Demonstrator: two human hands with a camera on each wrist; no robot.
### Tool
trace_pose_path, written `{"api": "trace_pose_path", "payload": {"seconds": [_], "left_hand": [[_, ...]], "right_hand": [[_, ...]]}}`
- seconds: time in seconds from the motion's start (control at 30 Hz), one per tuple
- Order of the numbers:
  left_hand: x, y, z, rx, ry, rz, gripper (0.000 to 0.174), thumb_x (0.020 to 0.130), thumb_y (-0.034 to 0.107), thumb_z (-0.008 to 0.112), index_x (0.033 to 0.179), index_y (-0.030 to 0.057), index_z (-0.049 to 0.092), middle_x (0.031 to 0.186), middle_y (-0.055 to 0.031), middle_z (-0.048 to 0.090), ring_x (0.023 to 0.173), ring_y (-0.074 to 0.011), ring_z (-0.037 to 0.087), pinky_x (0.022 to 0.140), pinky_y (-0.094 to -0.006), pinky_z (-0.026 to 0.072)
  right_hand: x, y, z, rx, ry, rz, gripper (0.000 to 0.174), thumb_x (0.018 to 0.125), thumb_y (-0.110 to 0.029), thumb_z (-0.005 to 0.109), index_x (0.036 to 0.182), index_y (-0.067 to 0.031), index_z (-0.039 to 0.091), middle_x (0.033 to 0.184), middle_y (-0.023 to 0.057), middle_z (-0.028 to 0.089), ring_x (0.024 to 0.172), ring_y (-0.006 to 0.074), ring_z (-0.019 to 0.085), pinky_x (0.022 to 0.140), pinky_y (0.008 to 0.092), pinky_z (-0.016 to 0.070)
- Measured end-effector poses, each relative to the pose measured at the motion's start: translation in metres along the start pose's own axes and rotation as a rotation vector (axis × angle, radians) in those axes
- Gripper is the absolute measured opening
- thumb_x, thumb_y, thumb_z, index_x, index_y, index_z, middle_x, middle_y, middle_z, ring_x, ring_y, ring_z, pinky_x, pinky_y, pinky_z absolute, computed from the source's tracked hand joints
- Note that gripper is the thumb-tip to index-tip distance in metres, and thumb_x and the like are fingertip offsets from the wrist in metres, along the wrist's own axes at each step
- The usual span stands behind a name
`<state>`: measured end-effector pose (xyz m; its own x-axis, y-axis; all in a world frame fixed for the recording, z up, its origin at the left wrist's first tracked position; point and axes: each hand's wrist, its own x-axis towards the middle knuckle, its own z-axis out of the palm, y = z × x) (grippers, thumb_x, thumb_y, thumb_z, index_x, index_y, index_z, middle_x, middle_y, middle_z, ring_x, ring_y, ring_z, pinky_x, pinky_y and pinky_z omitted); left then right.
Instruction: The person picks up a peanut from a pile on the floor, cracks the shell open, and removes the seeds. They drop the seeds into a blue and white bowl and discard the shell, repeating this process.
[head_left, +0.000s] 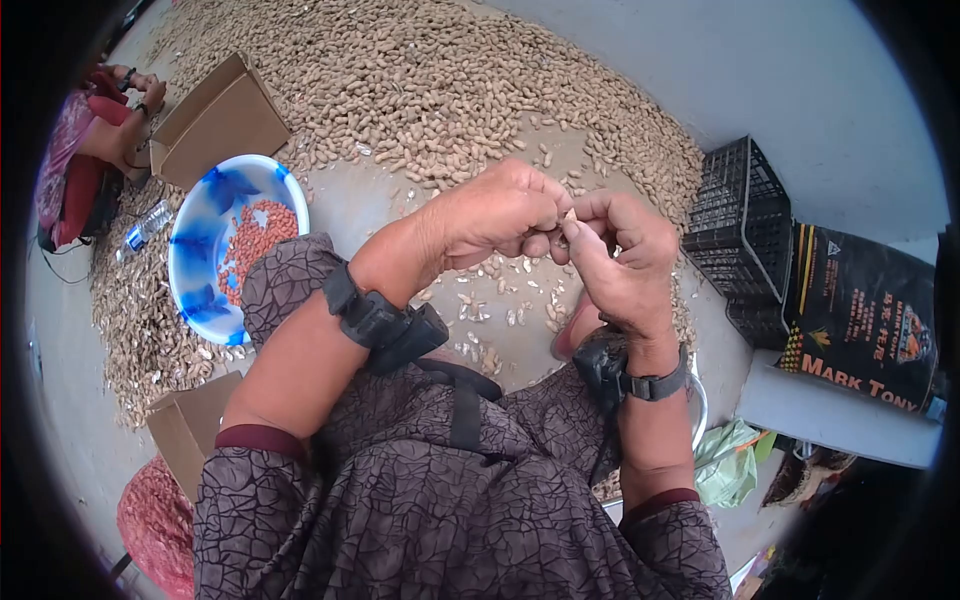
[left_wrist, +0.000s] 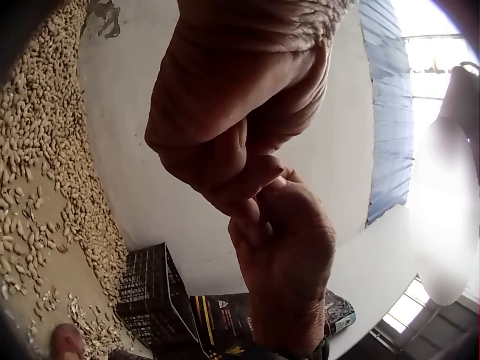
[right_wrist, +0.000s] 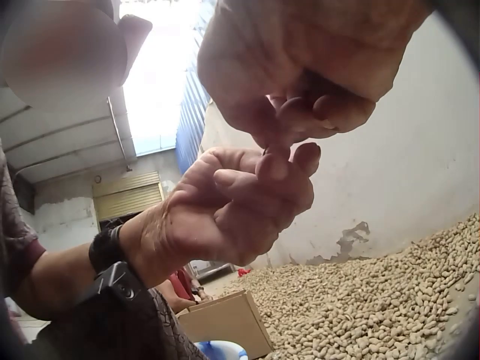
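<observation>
Both hands meet above the floor, fingertips touching. In the head view a small pale peanut [head_left: 570, 216] is pinched between them. The left hand [head_left: 505, 215] has its fingers curled and its thumb against the peanut. From the other side, the right hand [head_left: 632, 255] pinches it with thumb and forefinger. The left wrist view shows the left hand [left_wrist: 240, 112] large, over the right hand [left_wrist: 289, 255]. Fingers hide most of the peanut in both wrist views. In the right wrist view the left hand [right_wrist: 232, 199] lies below the right hand [right_wrist: 307, 67].
Unshelled peanuts [head_left: 420, 85] cover the floor ahead. At the left are a blue-white basin [head_left: 185, 255] with red kernels [head_left: 262, 240], a cardboard box [head_left: 225, 125], a bottle [head_left: 148, 228] and another seated person [head_left: 90, 150]. A black crate [head_left: 740, 225] and printed sack [head_left: 865, 310] stand right.
</observation>
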<state>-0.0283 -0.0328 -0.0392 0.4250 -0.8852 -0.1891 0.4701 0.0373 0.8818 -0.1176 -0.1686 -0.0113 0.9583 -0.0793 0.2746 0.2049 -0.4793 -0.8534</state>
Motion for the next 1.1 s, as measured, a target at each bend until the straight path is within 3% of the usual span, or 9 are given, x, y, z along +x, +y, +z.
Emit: {"api": "trace_pose_path", "payload": {"seconds": [0.1, 0.2, 0.3, 0.37, 0.43, 0.67, 0.9, 0.97, 1.1], "left_hand": [[-0.001, 0.004, 0.003, 0.052, 0.148, -0.029, 0.02, 0.072, 0.001, 0.043, 0.084, -0.004, 0.058, 0.062, -0.0048, 0.055, 0.046, -0.0048, 0.042, 0.04, -0.0172, 0.0307], [-0.012, 0.02, -0.001, 0.017, 0.275, 0.014, 0.019, 0.079, 0.007, 0.045, 0.086, -0.0046, 0.057, 0.061, -0.0025, 0.053, 0.044, -0.0029, 0.038, 0.035, -0.0156, 0.0261], [-0.031, 0.049, -0.002, -0.042, 0.286, 0.066, 0.023, 0.085, 0.013, 0.044, 0.091, -0.0059, 0.055, 0.062, -0.0003, 0.05, 0.043, -0.001, 0.034, 0.033, -0.0136, 0.0225], [-0.039, 0.063, -0.002, -0.062, 0.314, 0.123, 0.023, 0.086, 0.012, 0.043, 0.096, -0.0068, 0.053, 0.065, -0.0003, 0.049, 0.044, -0.0007, 0.034, 0.034, -0.013, 0.0229], [-0.044, 0.073, -0.005, -0.094, 0.273, 0.161, 0.023, 0.087, 0.011, 0.043, 0.097, -0.0073, 0.052, 0.066, -0.0006, 0.048, 0.044, -0.0006, 0.034, 0.034, -0.0126, 0.0231], [-0.042, 0.049, -0.023, -0.273, 0.411, 0.186, 0.022, 0.088, 0.01, 0.042, 0.098, -0.0063, 0.052, 0.067, -0.0012, 0.048, 0.044, -0.0012, 0.034, 0.036, -0.0126, 0.0243], [-0.039, 0.058, -0.019, -0.425, 0.575, 0.058, 0.019, 0.088, 0.011, 0.04, 0.094, -0.0059, 0.047, 0.059, -0.0016, 0.046, 0.038, -0.0011, 0.031, 0.035, -0.0125, 0.0255], [-0.036, 0.051, -0.012, -0.678, 0.726, 0.268, 0.018, 0.088, 0.011, 0.04, 0.092, -0.0056, 0.046, 0.06, -0.0023, 0.046, 0.036, -0.0016, 0.031, 0.034, -0.0121, 0.026], [-0.039, 0.056, -0.024, -0.271, 0.686, 0.109, 0.02, 0.086, 0.014, 0.044, 0.088, -0.0057, 0.044, 0.051, -0.0012, 0.043, 0.033, -0.0023, 0.031, 0.031, -0.0136, 0.0258]], "right_hand": [[-0.002, -0.001, -0.006, -0.004, 0.045, 0.041, 0.001, 0.072, 0.002, 0.056, 0.072, 0.0003, 0.056, 0.058, 0.0009, 0.056, 0.05, 0.0025, 0.049, 0.042, 0.0173, 0.0352], [-0.01, 0.001, -0.02, -0.043, -0.342, 0.407, 0.01, 0.072, -0.005, 0.058, 0.065, 0.0012, 0.056, 0.052, 0.0024, 0.051, 0.048, 0.0052, 0.046, 0.042, 0.0232, 0.0352], [-0.013, 0.024, -0.022, -0.312, -0.725, 0.31, 0.015, 0.072, -0.012, 0.06, 0.065, 0.0009, 0.056, 0.05, 0.008, 0.047, 0.047, 0.0126, 0.046, 0.045, 0.0288, 0.0378], [-0.008, 0.044, -0.015, -0.352, -0.702, 0.313, 0.019, 0.072, -0.017, 0.061, 0.064, -0.0003, 0.056, 0.052, 0.0133, 0.046, 0.048, 0.0228, 0.048, 0.05, 0.0345, 0.0401], [0.003, 0.067, -0.004, -0.321, -0.673, 0.515, 0.013, 0.074, -0.01, 0.059, 0.073, 0.0024, 0.056, 0.055, 0.0077, 0.052, 0.052, 0.011, 0.049, 0.052, 0.027, 0.0417], [-0.023, 0.188, 0.071, -0.687, -0.563, 0.347, 0.025, 0.069, -0.021, 0.062, 0.085, -0.0023, 0.056, 0.076, 0.0194, 0.059, 0.078, 0.0339, 0.058, 0.068, 0.0405, 0.0455], [-0.058, 0.276, 0.122, -0.726, -0.587, 0.449, 0.032, 0.069, -0.024, 0.063, 0.089, -0.0015, 0.05, 0.079, 0.0198, 0.059, 0.079, 0.0333, 0.058, 0.071, 0.0398, 0.0452], [-0.064, 0.296, 0.133, -0.745, -0.604, 0.438, 0.033, 0.069, -0.023, 0.063, 0.091, -0.0017, 0.05, 0.079, 0.0195, 0.059, 0.079, 0.0332, 0.058, 0.071, 0.0397, 0.0453], [-0.068, 0.314, 0.142, -0.813, -0.622, 0.414, 0.025, 0.068, -0.008, 0.052, 0.094, -0.006, 0.052, 0.079, 0.0161, 0.061, 0.079, 0.03, 0.06, 0.069, 0.0389, 0.0466]]}}
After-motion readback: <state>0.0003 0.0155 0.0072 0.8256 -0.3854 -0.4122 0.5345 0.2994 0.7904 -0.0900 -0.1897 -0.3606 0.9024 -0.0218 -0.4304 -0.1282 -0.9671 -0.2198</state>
